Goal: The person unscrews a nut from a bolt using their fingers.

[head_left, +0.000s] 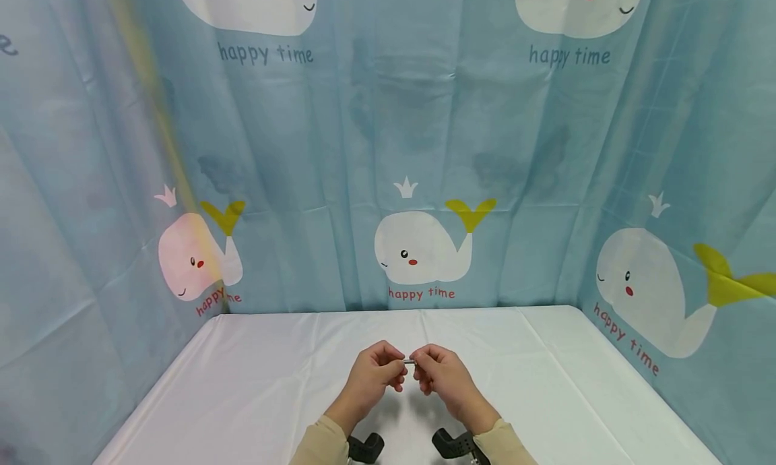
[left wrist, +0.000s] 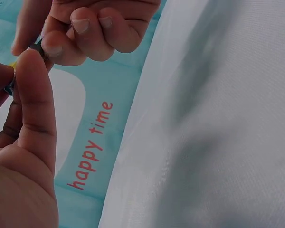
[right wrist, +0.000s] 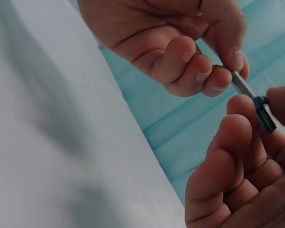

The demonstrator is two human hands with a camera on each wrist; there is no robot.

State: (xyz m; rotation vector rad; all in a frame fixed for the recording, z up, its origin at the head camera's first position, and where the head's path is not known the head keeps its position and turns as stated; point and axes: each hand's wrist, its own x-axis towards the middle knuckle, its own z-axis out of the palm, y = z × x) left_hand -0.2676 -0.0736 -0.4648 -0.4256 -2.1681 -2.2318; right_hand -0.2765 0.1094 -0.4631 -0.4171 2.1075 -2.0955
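Note:
A silver threaded bolt [head_left: 409,362] is held in the air between both hands, above the white table. My left hand [head_left: 370,372] pinches one end of it with thumb and fingertips, which hide that end. In the right wrist view, a dark hex nut [right wrist: 259,100] sits round the bolt, with some thread showing beyond it. The thumb and index fingertip of my right hand [head_left: 447,376] pinch at the nut. From the left wrist view, the fingers cover most of the bolt.
A white cloth covers the table [head_left: 254,370]. Blue curtains [head_left: 412,128] printed with whales stand close behind and on both sides. Black straps with camera mounts [head_left: 366,447] are on both wrists, below beige sleeves.

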